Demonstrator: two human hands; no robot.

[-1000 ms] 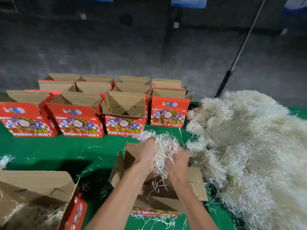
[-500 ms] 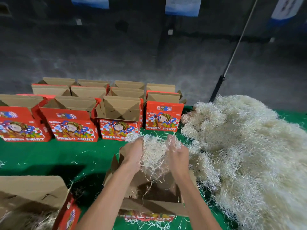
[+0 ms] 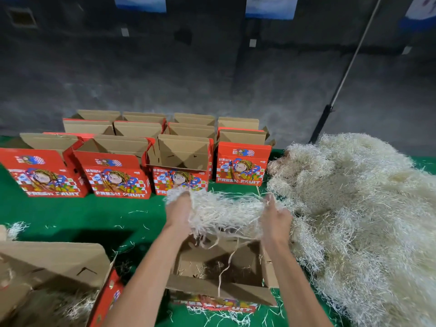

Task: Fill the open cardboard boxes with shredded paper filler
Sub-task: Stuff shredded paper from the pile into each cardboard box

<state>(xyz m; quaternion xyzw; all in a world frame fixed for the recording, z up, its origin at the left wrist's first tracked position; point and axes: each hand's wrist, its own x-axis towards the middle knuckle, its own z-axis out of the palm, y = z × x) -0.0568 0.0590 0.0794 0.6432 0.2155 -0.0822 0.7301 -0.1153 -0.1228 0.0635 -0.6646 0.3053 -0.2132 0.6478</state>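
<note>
I have a wad of shredded paper (image 3: 226, 214) stretched between my left hand (image 3: 178, 214) and right hand (image 3: 276, 219), fingers of both curled into its ends, held over the open box (image 3: 219, 286) below. That box shows only a few strands on its floor, so barely begun. The box at lower left (image 3: 54, 263) already holds filler. The rows of red boxes (image 3: 118, 175) behind look unfilled. Big filler heap (image 3: 365, 208) lies right, touching my box.
</note>
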